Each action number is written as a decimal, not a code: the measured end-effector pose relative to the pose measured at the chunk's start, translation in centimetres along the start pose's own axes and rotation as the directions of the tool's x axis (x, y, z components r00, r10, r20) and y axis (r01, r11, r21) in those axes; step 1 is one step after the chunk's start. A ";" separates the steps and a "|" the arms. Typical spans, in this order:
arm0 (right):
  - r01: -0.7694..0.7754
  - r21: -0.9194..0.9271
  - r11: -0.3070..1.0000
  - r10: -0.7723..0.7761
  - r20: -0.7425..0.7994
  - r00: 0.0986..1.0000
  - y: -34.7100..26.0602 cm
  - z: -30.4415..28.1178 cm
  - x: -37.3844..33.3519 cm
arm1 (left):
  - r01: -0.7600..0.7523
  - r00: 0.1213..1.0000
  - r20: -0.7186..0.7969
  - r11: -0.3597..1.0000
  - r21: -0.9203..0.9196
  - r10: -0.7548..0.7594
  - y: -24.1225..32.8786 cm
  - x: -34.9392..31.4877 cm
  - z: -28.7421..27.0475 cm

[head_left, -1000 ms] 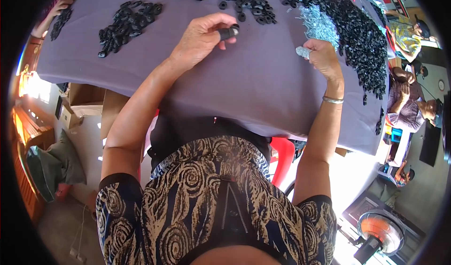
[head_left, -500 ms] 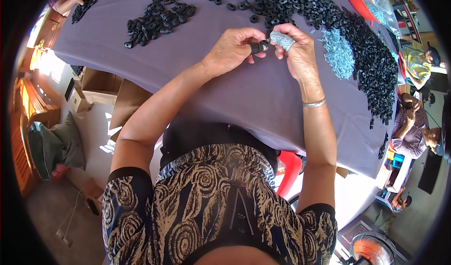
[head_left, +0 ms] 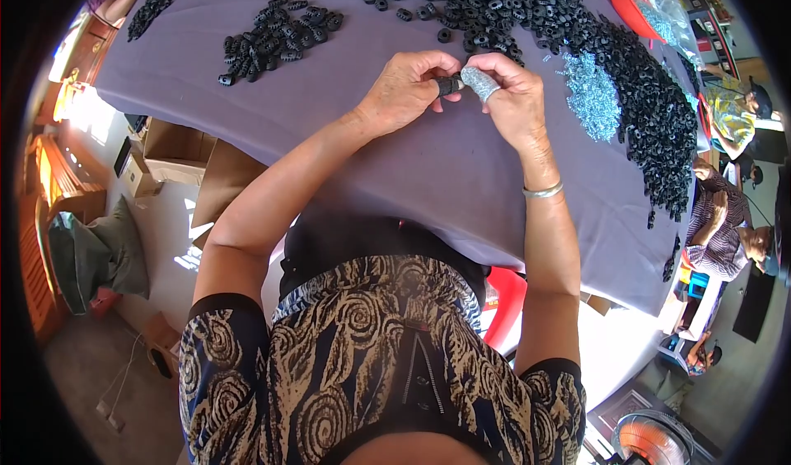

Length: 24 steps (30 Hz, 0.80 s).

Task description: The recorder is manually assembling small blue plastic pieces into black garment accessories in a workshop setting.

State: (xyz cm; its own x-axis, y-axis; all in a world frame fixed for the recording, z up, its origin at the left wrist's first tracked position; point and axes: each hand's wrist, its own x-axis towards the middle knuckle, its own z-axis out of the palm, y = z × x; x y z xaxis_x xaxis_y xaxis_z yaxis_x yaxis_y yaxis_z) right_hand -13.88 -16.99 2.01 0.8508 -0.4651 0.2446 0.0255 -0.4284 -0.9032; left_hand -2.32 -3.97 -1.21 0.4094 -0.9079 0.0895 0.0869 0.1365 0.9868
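Observation:
Over the near part of the table, my left hand (head_left: 401, 90) and my right hand (head_left: 517, 102) meet at their fingertips. Dark wrapping covers my left thumb, and a silvery pale-blue wrap covers my right thumb. My left fingers pinch a small black plastic piece, mostly hidden by the fingertips. My right thumb and fingers are closed against it; whatever they hold is too small and covered to make out. Beyond my hands spreads a large heap of black oval plastic pieces (head_left: 494, 11). Right of my right hand lies a pile of tiny pale-blue shiny pieces (head_left: 595, 98).
A smaller group of black pieces (head_left: 280, 36) lies to the left on the purple-grey tablecloth (head_left: 321, 94). A red basin (head_left: 630, 7) with a clear bag stands at the far right. Another person's arm (head_left: 124, 3) is at the far left corner, beside more black pieces.
My right hand has shifted slightly left, its wrapped thumb now against my left fingertips. At the far left, the other person's hand has drawn back from the black pieces.

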 end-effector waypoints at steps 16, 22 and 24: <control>0.406 -0.491 0.771 -0.470 -0.006 0.883 0.5 2.0 -1.3 | -0.079 0.984 -0.165 0.994 -0.081 0.065 -0.9 0.0 -0.4; 0.358 -0.399 0.844 -0.400 -0.026 0.916 0.8 1.9 -1.6 | -0.061 0.991 -0.119 0.995 -0.074 0.052 -1.4 0.0 -0.6; 0.352 -0.380 0.855 -0.406 -0.070 0.911 1.0 2.1 -1.5 | -0.060 0.993 -0.108 0.995 -0.079 0.051 -0.7 0.0 -0.4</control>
State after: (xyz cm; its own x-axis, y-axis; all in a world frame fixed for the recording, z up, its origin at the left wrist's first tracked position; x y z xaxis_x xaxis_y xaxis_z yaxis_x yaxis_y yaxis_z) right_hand -14.02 -15.13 -0.02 0.7282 -0.3038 0.6143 0.1221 -0.8245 -0.5526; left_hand -2.03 -3.89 -2.00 0.5090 -0.8517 0.1247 0.1337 0.2213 0.9660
